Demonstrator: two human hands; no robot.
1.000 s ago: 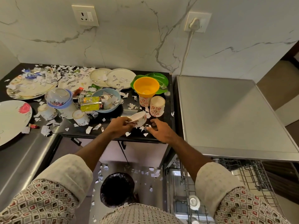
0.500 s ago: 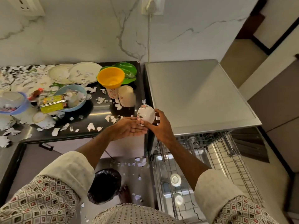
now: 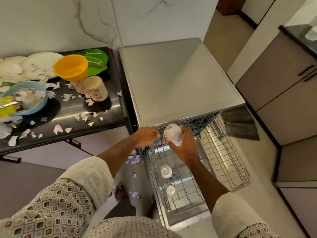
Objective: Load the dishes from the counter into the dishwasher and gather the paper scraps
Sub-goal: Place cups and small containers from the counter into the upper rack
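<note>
My right hand (image 3: 186, 149) grips a small white floral bowl (image 3: 172, 134), tilted on its side, above the front left corner of the pulled-out wire rack (image 3: 228, 162) of the dishwasher (image 3: 180, 79). Just left of the bowl, my left hand (image 3: 145, 137) is curled into a fist with nothing visible in it. Two small white cups (image 3: 166, 171) sit upside down in the lower part of the rack. On the black counter (image 3: 106, 109) lie torn paper scraps (image 3: 58, 128), an orange bowl (image 3: 71, 67), two floral cups (image 3: 96, 88), green plates (image 3: 96, 57), white plates (image 3: 37, 64) and a blue bowl (image 3: 34, 95).
The blue bowl holds wrappers and scraps. More paper scraps (image 3: 135, 159) lie on the floor beside the dishwasher, near my bare foot (image 3: 120, 193). Grey cabinets (image 3: 283, 93) stand close on the right of the open rack.
The bowl left the counter, passed from my left hand to my right, and now hangs over the dishwasher rack. My left hand has let go and curled. My view turned right and down.
</note>
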